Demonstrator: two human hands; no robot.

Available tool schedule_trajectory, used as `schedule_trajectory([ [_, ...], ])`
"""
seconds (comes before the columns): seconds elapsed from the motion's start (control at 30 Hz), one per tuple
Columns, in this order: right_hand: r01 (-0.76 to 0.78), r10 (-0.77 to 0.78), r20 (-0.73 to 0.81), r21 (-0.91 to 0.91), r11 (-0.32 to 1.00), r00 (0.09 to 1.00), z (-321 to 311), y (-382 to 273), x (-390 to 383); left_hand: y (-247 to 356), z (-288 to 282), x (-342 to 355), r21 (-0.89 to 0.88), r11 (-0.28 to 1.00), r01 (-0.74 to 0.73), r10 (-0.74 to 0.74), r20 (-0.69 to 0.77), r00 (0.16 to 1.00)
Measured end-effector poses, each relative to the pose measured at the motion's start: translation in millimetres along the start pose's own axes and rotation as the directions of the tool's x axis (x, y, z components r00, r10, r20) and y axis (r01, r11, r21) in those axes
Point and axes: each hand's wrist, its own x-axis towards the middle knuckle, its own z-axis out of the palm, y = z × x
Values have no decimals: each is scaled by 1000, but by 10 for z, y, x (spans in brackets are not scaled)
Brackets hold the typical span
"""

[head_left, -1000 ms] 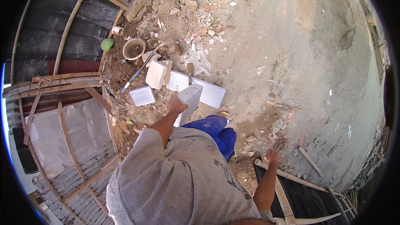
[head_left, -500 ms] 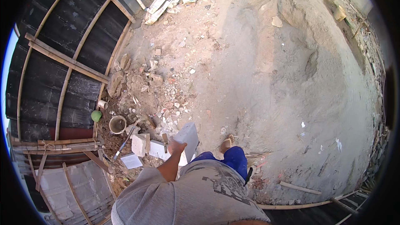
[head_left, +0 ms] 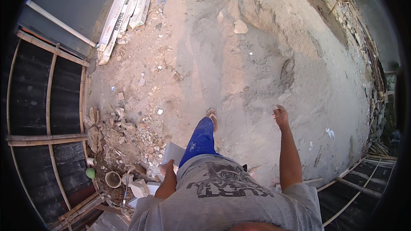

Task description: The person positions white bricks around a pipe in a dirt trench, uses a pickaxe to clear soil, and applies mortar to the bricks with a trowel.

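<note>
My left hand (head_left: 168,168) is closed on the edge of a pale grey building block (head_left: 173,152), which hangs tilted beside my left leg. Part of the block is covered by that hand and the blue trousers (head_left: 198,141). Out to the right, my right hand (head_left: 280,118) is held over the sandy ground with its fingers curled together. A small whitish speck shows at its fingertips, too small to name. White block pieces (head_left: 139,189) lie on the ground behind my left forearm, partly hidden by the sleeve.
A round bucket (head_left: 113,179), a green round object (head_left: 90,173) and a long-handled tool (head_left: 125,189) are at the lower left. Rubble (head_left: 124,132) spreads beyond them. Long cartons (head_left: 128,8) lie far left, near bamboo-framed black panels (head_left: 28,98). A sand mound (head_left: 257,38) rises ahead.
The view has swung, and I have stepped forward, away from the bucket and white blocks. The grey block moved along in my left hand. My right hand has come into view.
</note>
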Motion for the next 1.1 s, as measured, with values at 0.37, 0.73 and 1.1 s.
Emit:
schedule_trajectory([
  [0.37,-333,798,469,-736,590,379,381,122,-422,3468,-543,-840,96,994,-50,25,241,970],
  [0.73,-152,493,296,-715,682,818,1400,-2624,5149,7393,-999,-609,96,994,-59,37,220,975],
  [1.1,361,-321,203,-204,910,925,2665,-7418,9491,10741,-1092,62,47,994,94,-100,147,984],
])
